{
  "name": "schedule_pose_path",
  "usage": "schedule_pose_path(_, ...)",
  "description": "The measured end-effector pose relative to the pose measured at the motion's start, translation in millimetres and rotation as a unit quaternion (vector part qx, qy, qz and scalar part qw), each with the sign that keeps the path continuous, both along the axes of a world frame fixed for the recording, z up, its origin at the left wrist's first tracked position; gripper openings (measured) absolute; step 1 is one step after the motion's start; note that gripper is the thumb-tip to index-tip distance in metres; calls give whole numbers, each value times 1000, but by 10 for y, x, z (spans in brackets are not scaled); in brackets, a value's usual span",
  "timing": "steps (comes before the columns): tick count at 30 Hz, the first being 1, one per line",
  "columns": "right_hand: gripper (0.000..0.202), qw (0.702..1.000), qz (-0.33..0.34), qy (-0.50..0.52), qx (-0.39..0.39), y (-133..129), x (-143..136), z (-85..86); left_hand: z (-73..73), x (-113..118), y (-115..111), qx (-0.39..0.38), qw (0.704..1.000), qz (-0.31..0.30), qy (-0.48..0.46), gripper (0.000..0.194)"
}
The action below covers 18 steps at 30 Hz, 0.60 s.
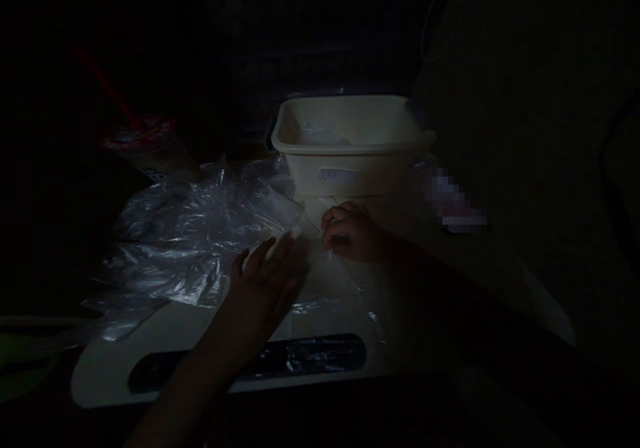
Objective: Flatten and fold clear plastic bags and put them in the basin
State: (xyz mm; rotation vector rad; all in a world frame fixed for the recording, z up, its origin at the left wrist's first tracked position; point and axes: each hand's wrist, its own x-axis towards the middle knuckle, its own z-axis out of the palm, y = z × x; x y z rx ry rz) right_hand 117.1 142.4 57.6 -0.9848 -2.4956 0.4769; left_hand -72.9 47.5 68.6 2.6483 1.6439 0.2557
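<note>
The clear plastic film (320, 303) lay below and between the hands, its visible edge slanting nearer the body from the right hand (353, 233), which seemed to pinch its far end. The left hand (265, 278) was spread, unclenched, beside crumpled plastic bags (190, 228); the tub (350, 168) stood just beyond the right.

Thin clear plastic film (327, 285), glossy, lightly creased, mostly spread flat, glinting along near edge, lying just in front of cream rectangular plastic tub (350, 168)
</note>
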Motion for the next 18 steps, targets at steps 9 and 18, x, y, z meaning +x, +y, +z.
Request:
schedule_pose_path(9,12,1000,-8,-18,6,24,3,-22,-88,-23,39,-8,991,-66,119,49)
schedule_pose_path(18,18,1000,-6,3,3,37,35,-2,-103,-14,53,-23,990,-92,100,49)
